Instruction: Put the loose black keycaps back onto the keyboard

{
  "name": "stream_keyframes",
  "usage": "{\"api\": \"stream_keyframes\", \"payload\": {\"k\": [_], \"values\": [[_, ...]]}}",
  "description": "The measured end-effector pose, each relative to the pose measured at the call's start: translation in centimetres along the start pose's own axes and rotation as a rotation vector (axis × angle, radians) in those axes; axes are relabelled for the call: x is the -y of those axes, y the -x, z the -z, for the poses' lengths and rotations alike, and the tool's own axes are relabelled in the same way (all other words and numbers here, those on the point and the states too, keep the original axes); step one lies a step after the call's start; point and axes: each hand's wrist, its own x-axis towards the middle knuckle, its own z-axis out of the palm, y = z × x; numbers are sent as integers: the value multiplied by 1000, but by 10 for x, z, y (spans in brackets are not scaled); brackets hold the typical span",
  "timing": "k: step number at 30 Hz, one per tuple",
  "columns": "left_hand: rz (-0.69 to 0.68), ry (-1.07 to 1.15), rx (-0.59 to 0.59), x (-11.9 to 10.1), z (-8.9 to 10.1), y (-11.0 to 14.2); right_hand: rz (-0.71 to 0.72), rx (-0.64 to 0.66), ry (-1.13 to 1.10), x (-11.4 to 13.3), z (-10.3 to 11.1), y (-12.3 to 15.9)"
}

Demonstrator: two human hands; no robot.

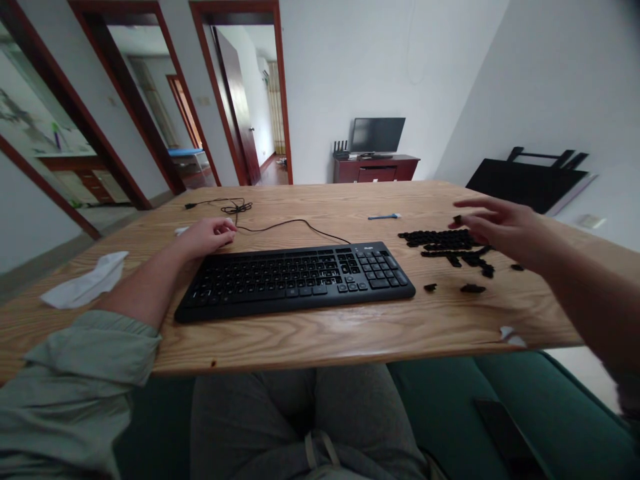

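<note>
A black keyboard (pixel 295 277) lies in the middle of the wooden table (pixel 320 337), its cable running off to the back left. My left hand (pixel 207 235) rests curled on the table just behind the keyboard's left end, over something white that I cannot make out. My right hand (pixel 500 223) hovers over a pile of loose black keycaps (pixel 445 245) to the right of the keyboard. Its fingers are stretched out and apart, with one small black keycap (pixel 457 219) at the fingertips.
A crumpled white tissue (pixel 85 283) lies at the table's left end. A small blue-handled tool (pixel 384 216) sits behind the keycaps, and a coiled cable (pixel 235 208) at the back. A scrap of white paper (pixel 511 335) is at the front right edge. A dark phone (pixel 505 433) lies on the green sofa.
</note>
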Motion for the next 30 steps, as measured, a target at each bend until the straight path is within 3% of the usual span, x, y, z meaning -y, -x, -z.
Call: {"api": "stream_keyframes", "payload": {"k": [4,8,18,30], "values": [[-27,-5,1,1,1,1,-11,12,-182,18,-55,-25],[-46,29,-1,7,0,1,-55,41,-407,14,-83,-41],[-78,41,26,11,-2,-3,-97,83,-523,3,-88,-41],[-80,18,10,8,-4,-1,101,-68,-195,4,-97,-45]]}}
